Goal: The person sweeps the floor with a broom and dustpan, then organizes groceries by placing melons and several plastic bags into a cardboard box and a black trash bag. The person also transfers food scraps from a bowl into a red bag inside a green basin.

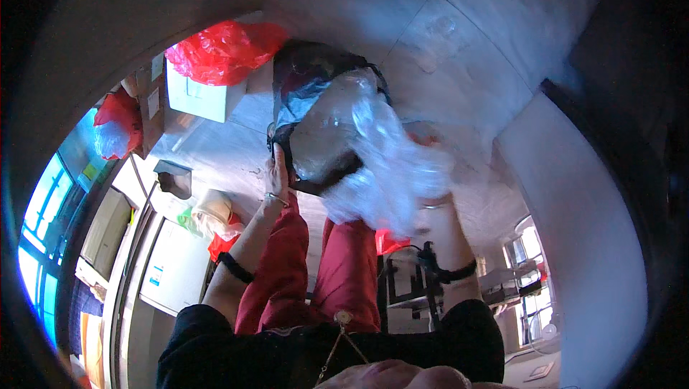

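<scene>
My left hand (pixel 278 173) grips the near left edge of an open black bag or lined container (pixel 323 79), its thumb lying along the outside. Inside the opening is a greyish, see-through plastic surface (pixel 323 136); its exact kind is unclear. My right hand (pixel 434 195) is largely hidden by a bunch of clear plastic (pixel 387 168), which it appears to hold. This plastic is blurred by motion and hangs across the right side of the opening. Both hands are in front of my knees.
A red plastic bag (pixel 226 50) lies on a white box (pixel 196 95) at upper left. Another red bag (pixel 119 125) is farther left, near a dustpan (pixel 173 178). A white cabinet (pixel 175 265) stands at lower left. A pale panel (pixel 576 200) rises at right.
</scene>
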`<state>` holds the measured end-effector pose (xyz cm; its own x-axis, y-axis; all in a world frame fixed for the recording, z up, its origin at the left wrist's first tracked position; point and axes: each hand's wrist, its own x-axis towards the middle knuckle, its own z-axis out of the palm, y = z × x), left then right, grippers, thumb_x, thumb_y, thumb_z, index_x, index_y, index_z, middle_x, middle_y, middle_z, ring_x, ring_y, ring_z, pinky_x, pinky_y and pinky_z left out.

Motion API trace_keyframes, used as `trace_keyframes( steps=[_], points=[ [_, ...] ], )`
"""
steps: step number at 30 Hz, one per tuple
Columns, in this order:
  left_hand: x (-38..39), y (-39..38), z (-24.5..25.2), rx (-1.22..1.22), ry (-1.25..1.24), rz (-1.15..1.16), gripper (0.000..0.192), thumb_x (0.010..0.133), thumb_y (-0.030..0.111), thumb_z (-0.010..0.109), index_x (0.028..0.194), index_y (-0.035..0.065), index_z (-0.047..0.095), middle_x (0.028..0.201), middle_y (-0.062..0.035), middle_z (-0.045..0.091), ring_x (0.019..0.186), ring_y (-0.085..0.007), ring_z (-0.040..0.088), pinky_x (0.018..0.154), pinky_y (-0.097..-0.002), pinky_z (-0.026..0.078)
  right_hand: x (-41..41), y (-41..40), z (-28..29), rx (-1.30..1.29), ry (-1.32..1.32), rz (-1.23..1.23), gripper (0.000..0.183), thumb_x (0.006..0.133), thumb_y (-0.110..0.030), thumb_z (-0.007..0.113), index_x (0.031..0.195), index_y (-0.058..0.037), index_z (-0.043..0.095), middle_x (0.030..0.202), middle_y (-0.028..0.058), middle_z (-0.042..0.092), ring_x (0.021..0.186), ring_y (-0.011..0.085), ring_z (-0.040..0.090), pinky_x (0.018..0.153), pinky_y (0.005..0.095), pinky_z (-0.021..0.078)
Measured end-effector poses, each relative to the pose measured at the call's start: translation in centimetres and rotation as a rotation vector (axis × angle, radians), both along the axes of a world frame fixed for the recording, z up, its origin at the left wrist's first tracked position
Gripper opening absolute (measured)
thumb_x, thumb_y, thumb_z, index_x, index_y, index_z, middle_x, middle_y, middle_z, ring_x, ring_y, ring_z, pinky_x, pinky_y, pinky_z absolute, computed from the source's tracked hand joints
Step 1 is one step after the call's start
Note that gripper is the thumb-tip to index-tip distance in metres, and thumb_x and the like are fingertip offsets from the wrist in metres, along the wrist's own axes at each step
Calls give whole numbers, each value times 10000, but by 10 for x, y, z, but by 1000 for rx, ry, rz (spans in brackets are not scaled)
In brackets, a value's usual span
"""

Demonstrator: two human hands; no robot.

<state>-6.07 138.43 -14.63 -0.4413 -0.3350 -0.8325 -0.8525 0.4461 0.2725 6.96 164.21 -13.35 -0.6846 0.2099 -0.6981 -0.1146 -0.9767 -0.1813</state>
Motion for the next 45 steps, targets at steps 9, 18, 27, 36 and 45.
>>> trace_keyframes(
  steps=[9, 18, 27, 36, 45],
  points=[
    [2, -23, 11, 297, 89, 197, 425, 910, 529, 403, 768, 131, 445, 565, 31, 391, 413, -73, 339, 375, -221, 250, -102, -164, -104, 1559, 123, 1793, 329, 818, -312, 497, 1057, -111, 600, 1097, 135, 584, 1001, 301, 548, 808, 414, 439],
    [48, -35, -6, 319, 75, 156, 330, 954, 351, 430, 1098, 72, 531, 822, 46, 490, 647, -24, 392, 521, -165, 351, -78, -194, -166, 1341, -91, 2054, 406, 839, -338, 492, 1161, -97, 550, 1202, 150, 549, 1103, 294, 521, 907, 384, 417],
    [66, -76, -32, 166, 130, -269, 386, 938, 351, 459, 948, -17, 576, 603, 3, 446, 557, -105, 382, 484, -292, 333, -81, -46, -19, 1109, 684, 1149, 257, 835, -178, 574, 1034, -21, 618, 960, 145, 645, 878, 238, 625, 794, 324, 489],
    [68, -76, -35, 217, 153, -232, 167, 913, 198, 511, 960, 46, 562, 678, 1, 485, 621, -70, 435, 552, -227, 374, -84, 139, -257, 1857, -889, 1113, 527, 737, -260, 685, 1189, -55, 507, 1128, 158, 575, 997, 309, 560, 835, 393, 453],
    [28, -50, 15, 79, 168, -123, 401, 847, 90, 526, 1233, -4, 471, 928, -42, 600, 801, -115, 528, 717, -236, 430, -64, 124, -265, 516, -613, 118, 337, 817, -137, 558, 1142, -52, 526, 1067, 89, 591, 968, 264, 555, 834, 392, 450]
  ],
)
